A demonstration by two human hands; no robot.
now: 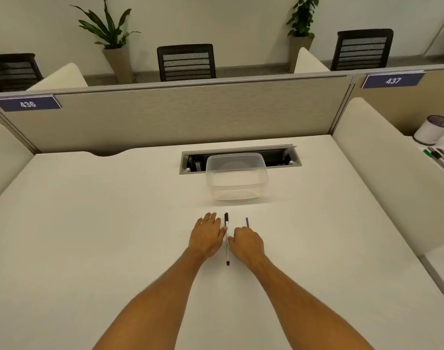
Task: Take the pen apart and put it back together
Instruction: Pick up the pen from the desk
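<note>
Head view showed the pen (227,245) lying on the tabletop (115,223), pointing away from the person, between both hands. The left hand (207,236) lay flat with fingers spread, beside the cap end; the right hand (246,242) was loosely curled, fingertips at the barrel, clamped on nothing. A thin dark piece (247,222), perhaps a refill, lay just beyond the right hand. To lift the pen cleanly, I would pinch the barrel mid-length and steady the cap end.

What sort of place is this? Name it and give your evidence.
Probably an open-plan office: beige fabric desk partitions with blue numbered desk labels, black mesh-backed office chairs, and a white desk with a recessed cable hatch.
</note>
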